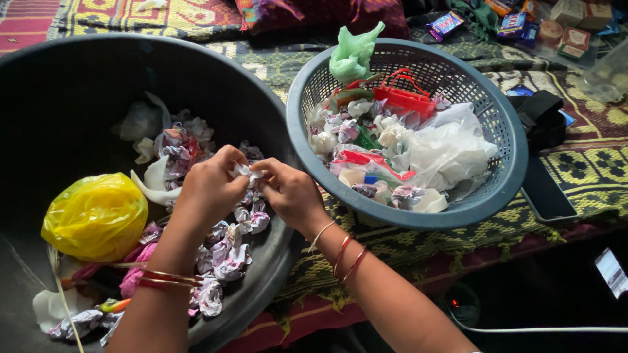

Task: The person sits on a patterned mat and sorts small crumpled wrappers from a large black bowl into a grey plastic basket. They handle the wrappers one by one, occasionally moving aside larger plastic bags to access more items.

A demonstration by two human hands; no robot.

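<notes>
Head view: left hand [210,184] and right hand [292,191] meet over rim of big dark tub [65,72], fingers of both pinched shut on one crumpled paper scrap [246,172] btwn them. More crumpled wrappers [226,252] just below fingers, in tub. Yellow bag [95,216] well left of fingers. Grey basket [504,117] w/ mixed scraps right of fingers, on patterned cloth [589,163].

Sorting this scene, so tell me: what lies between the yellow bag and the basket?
Head view: both hands and crumpled wrappers in the tub.
</notes>
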